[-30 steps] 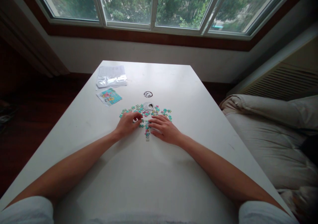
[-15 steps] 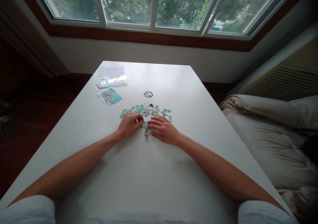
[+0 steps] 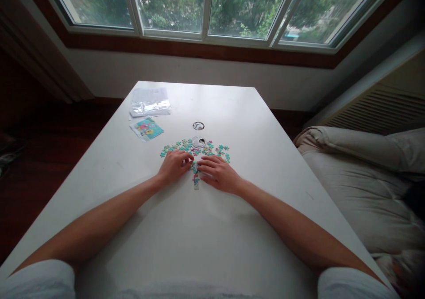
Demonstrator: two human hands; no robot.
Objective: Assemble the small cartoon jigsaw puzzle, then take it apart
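Note:
Small teal and pink jigsaw pieces [image 3: 212, 149] lie scattered on a white table [image 3: 186, 228]. A short joined strip of pieces [image 3: 195, 178] runs toward me between my hands. My left hand [image 3: 173, 166] rests at the strip's upper end, its fingers curled and pinched together there on a piece too small to make out. My right hand [image 3: 219, 173] lies flat beside the strip, fingers stretched out and touching its right side.
A round cable hole [image 3: 198, 125] and its loose cap [image 3: 198, 141] sit beyond the pieces. A printed picture card [image 3: 146, 128] and a clear plastic bag [image 3: 149, 101] lie at the far left. A cushioned seat [image 3: 361, 188] borders the table's right edge.
My left hand has edged slightly right, its fingertips closing in on the top of the strip. My right hand has hardly moved.

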